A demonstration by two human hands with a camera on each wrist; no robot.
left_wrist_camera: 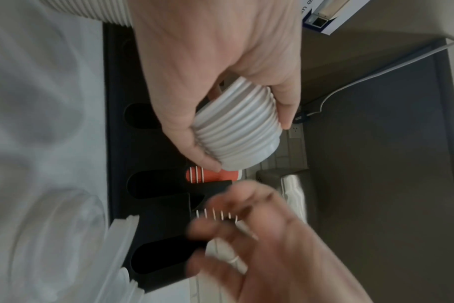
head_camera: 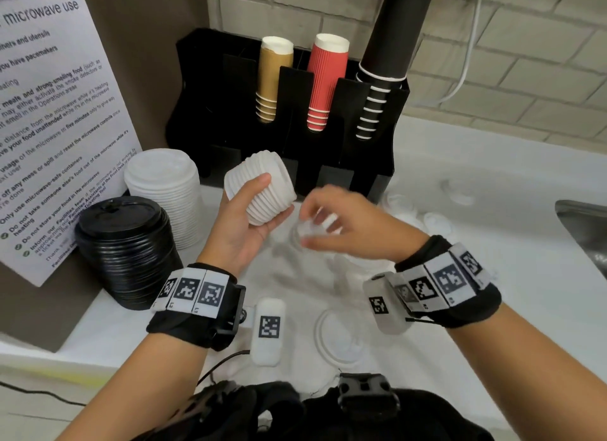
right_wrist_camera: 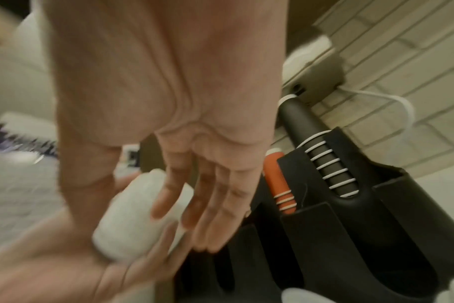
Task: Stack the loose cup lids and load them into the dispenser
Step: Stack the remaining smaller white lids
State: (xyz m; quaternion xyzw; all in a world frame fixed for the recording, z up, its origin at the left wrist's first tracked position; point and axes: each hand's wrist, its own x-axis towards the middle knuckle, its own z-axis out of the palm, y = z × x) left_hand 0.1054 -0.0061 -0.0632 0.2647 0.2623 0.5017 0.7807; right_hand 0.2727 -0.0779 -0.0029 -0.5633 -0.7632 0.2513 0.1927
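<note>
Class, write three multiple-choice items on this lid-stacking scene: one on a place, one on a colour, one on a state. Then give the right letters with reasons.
1. Where does the black lid stack stand?
A. in the sink
B. on the counter beside the white lid stack
C. inside the dispenser

2. What colour are the cups between the gold cups and the black cups?
A. red
B. green
C. blue

3. What is the left hand doing?
A. resting flat
B. pointing
C. gripping a stack of small white lids

Answers: 1 B, it stands beside the white lid stack. 2 A, the red cups stand in the middle slot. 3 C, its fingers curl round the stack of small white lids.
</note>
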